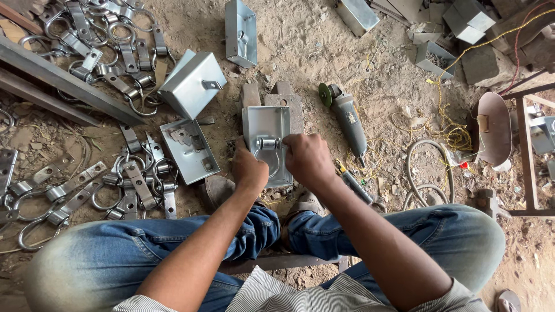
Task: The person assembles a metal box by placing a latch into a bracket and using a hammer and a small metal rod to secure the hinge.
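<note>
legs: faded blue jeans, washed nearly white over the knees, darker creased denim near the cuffs | top: light shirt w/ thin stripes, short sleeves ending above the elbows | forearms bare | left hand [248, 169] and right hand [309, 160]: no gloves, no rings or watch visible

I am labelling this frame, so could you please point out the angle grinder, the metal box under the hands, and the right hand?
angle grinder [351, 119]: head view, on its grey body.
metal box [267, 121]: head view, on its bare inner floor.
right hand [307, 160]: head view, on the back of the hand.
</note>
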